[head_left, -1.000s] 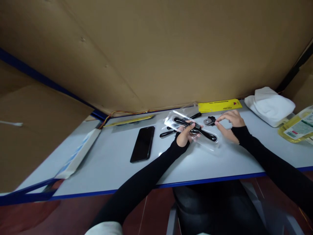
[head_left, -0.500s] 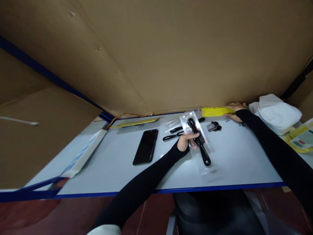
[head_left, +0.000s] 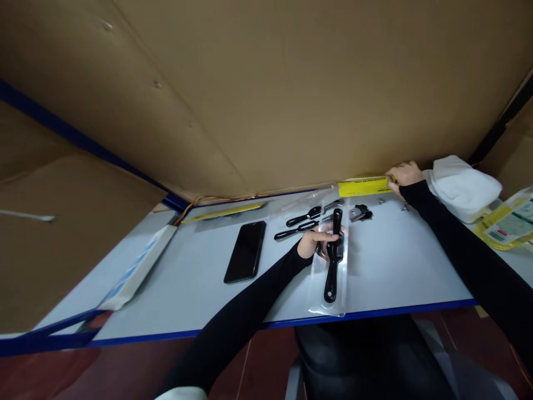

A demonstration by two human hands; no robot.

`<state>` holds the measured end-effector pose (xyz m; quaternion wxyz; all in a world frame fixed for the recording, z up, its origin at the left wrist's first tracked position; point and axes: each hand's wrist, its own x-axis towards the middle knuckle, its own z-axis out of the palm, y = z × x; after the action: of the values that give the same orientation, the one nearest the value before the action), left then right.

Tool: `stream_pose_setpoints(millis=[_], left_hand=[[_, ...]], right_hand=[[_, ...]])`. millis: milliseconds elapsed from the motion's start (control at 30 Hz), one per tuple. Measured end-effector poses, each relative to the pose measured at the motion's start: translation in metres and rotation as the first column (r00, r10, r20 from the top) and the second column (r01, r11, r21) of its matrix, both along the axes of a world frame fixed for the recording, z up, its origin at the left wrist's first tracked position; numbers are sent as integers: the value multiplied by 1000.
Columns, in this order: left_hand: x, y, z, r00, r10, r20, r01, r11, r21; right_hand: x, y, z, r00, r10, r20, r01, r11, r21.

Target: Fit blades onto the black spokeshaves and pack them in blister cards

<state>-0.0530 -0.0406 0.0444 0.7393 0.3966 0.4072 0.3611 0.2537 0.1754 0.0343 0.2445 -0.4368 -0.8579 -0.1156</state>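
Phone (head_left: 245, 251) is laid at left on table (head_left: 187, 289). Two loose tools (head_left: 285, 235) are placed to its right. Packaged tool (head_left: 331, 280), in clear plastic, is grasped by left hand (head_left: 310, 243) over the table's near half. Metal pieces (head_left: 360, 213) are seen beyond. Yellow card (head_left: 362, 187), far right, is pinched at its right end by right hand (head_left: 407, 175).

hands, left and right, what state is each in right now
Left hand: closed, holding a clear plastic blister pack with a black spokeshave.
Right hand: fingers curled at the yellow card; whether gripping cannot be told.
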Motion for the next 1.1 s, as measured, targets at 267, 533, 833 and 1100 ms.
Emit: stream_pose_setpoints(millis=[267, 533, 833, 1100], left_hand=[[-4, 0, 5, 993, -116, 13, 116, 992, -50], [7, -26, 3, 982, -174, -71, 166, 981, -99], [2, -31, 12, 981, -183, -69, 176, 980, -87], [-3, -22, 19, 943, -327, -60, 319, 941, -110]], right_hand=[[-3, -38, 30, 950, 48, -310, 18, 978, 208], [-54, -67, 19, 966, 103, -238, -74, 989, 128], [-43, -56, 13, 967, 251, -42, -252, 968, -7], [-48, -60, 18, 979, 165, -116, -177, 979, -100]])
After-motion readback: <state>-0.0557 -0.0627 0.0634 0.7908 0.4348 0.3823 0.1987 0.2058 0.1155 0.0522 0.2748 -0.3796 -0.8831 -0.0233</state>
